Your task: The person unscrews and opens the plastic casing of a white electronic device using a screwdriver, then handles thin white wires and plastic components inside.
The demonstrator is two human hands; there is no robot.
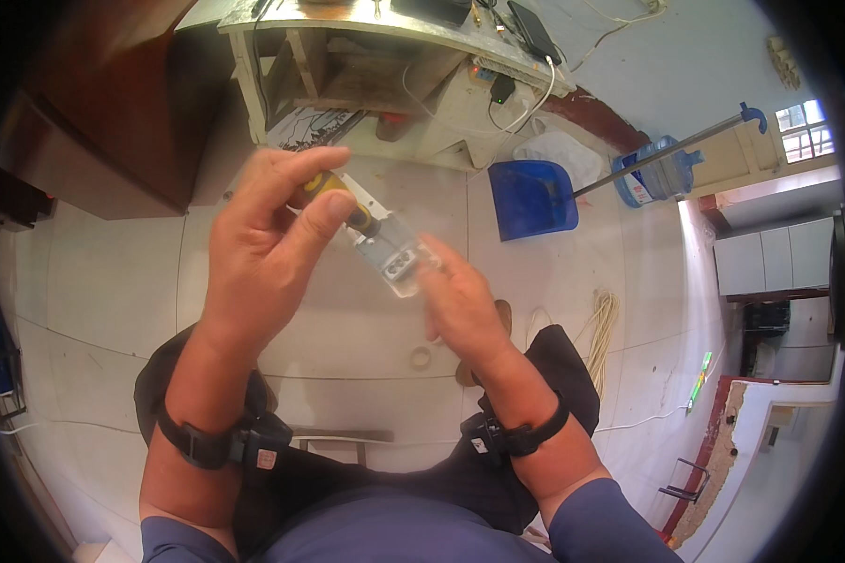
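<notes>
My left hand (pixel 263 244) is closed around a short screwdriver (pixel 359 218) with a yellow and black handle. Its tip points down and right, against or just over a small white and grey plastic electrical fitting (pixel 385 253); whether it touches is not clear. The fitting has a clear end and a dark-rimmed oval part with small holes. Gripping its right lower side is my right hand (pixel 465 300), whose fingers are somewhat blurred. Both hands are raised above my lap, over the floor.
Ahead stands a worn white table (pixel 253 70) with a phone (pixel 533 33) and cables. A blue dustpan (pixel 535 199) and a large water bottle (pixel 655 171) are at the far right. Coiled cable (pixel 603 328) and a tape-like ring (pixel 421 357) lie on the tiled floor.
</notes>
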